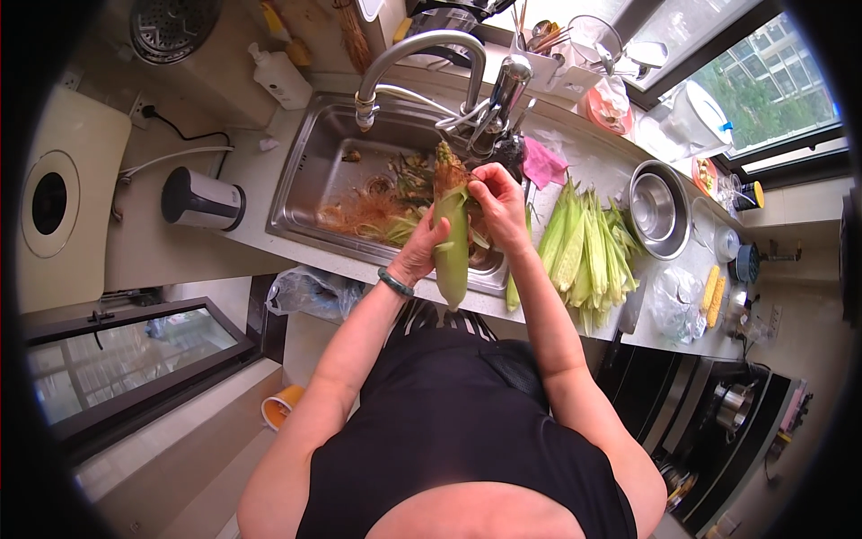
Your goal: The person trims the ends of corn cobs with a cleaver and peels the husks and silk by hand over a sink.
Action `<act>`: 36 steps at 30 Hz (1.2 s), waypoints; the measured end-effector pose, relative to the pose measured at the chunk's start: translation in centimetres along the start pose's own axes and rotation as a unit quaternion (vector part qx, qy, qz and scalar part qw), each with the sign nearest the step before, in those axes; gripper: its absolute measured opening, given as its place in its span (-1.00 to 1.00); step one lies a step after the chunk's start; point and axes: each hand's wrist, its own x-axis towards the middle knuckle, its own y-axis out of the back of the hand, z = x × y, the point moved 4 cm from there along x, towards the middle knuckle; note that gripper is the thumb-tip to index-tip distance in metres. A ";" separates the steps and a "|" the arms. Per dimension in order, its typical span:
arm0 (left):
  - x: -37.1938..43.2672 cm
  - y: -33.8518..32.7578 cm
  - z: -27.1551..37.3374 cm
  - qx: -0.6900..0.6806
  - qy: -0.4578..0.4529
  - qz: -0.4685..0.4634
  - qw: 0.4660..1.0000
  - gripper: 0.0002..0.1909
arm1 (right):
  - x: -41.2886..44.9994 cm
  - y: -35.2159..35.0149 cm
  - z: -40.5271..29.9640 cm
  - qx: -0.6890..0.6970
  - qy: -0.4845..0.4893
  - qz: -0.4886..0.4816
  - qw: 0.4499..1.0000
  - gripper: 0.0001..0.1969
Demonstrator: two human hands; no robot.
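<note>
My left hand (423, 244) is closed around a green ear of corn in its husk (452, 259), with brown silk at its upper end. At that end, my right hand (497, 202) pinches a bit of husk or silk between thumb and fingers. Both hands are over the front right of the stainless steel sink (323, 162), where brown corn silk (367, 210) and husk scraps lie. A pile of green husks (586, 249) rests on the counter to the right. Another green piece, partly hidden by my right forearm, lies at the sink's right edge.
A curved faucet (424, 40) arches over the sink. Nested metal bowls (656, 205), a cleaver-like blade (632, 303), a plastic bag (677, 303) and peeled corn cobs (712, 296) are at the right. A pink cloth (544, 162) lies behind the husks; a pump bottle (281, 77) stands at the back left.
</note>
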 end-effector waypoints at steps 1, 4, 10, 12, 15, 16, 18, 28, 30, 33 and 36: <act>0.1 -0.3 0.1 0.001 0.000 0.000 1.000 -0.20 | -0.2 0.1 0.1 0.001 0.000 0.000 1.000 -0.91; 0.4 0.0 1.0 -0.182 -0.024 0.054 0.982 -0.27 | -0.5 0.9 -0.8 0.112 0.092 0.075 0.987 -0.87; 0.4 0.2 1.2 -0.095 0.007 0.017 0.995 -0.37 | 0.1 0.4 -1.9 0.079 0.024 -0.056 0.995 -0.61; 0.3 -0.2 1.2 -0.075 0.025 0.026 0.997 -0.45 | -0.1 -0.4 -1.6 0.014 -0.015 -0.145 0.989 -0.53; 0.7 0.0 0.8 -0.075 0.039 0.041 0.996 -0.49 | -0.2 -0.4 -0.7 -0.005 -0.030 -0.022 0.999 -0.68; 0.7 -0.1 0.8 -0.056 0.028 0.049 0.997 -0.46 | -0.3 -0.4 -0.5 -0.004 -0.031 -0.022 0.999 -0.68; 0.9 -0.5 1.0 -0.043 -0.002 0.087 0.995 -0.45 | -0.5 -0.3 0.4 -0.107 -0.103 -0.046 0.988 -0.71; 2.4 3.8 1.6 -0.118 -0.080 0.188 0.972 -0.37 | -2.7 -0.4 -0.5 0.184 0.119 0.064 0.974 -0.82; 2.4 5.7 1.2 -0.119 -0.100 0.222 0.963 -0.36 | -2.4 1.5 -2.8 0.203 0.204 0.154 0.945 -0.86; 1.8 10.1 0.9 -0.222 -0.172 0.282 0.917 -0.32 | -3.8 4.8 -7.0 0.189 0.225 0.279 0.914 -0.73; -0.7 13.4 2.9 -0.126 -0.203 0.366 0.900 -0.32 | -5.9 14.3 -10.8 0.142 0.335 0.303 0.881 -0.73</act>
